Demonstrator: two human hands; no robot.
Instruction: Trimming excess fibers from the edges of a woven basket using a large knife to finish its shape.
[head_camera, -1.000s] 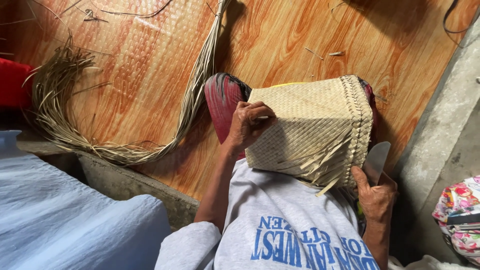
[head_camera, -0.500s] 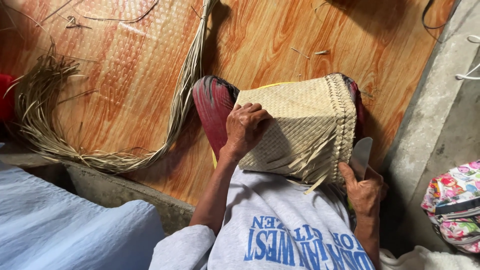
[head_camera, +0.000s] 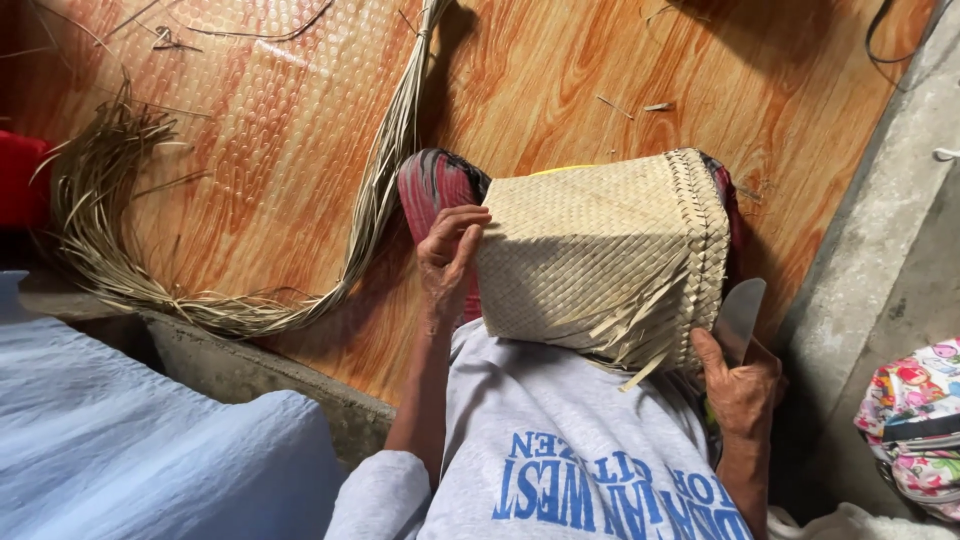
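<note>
1. The woven basket (head_camera: 600, 255) lies on its side on the person's lap, just above the grey sweatshirt (head_camera: 580, 450), with its braided rim (head_camera: 700, 250) turned to the right and loose strip ends (head_camera: 640, 335) hanging out below that rim.
2. It looks light and springy: thin flat palm strips, plaited tight, so the walls probably give under pressure and the cut ends may fray or snap if bent sharply. The firmest places to hold seem to be the closed base on the left and the thick braided rim.
3. The left hand (head_camera: 450, 255) rests against the base end of the basket, fingers curled over its edge, thumb side pressed to the weave; it steadies the basket without fully enclosing it.
4. The right hand (head_camera: 740, 385) sits just below the rim and is closed around the handle of a knife (head_camera: 738, 318), whose pale broad blade points up beside the hanging strip ends, near them; I cannot tell whether it touches them.
5. Beneath the basket shows a red striped cloth (head_camera: 435, 190).
6. Farther out, a bundle of dried palm strips (head_camera: 200, 290) curves across the wood-pattern floor sheet (head_camera: 560, 70).
7. A concrete ledge (head_camera: 880, 250) runs at the right, with a flowered bag (head_camera: 915, 425) beyond it, and blue cloth (head_camera: 130, 450) lies at lower left.
</note>
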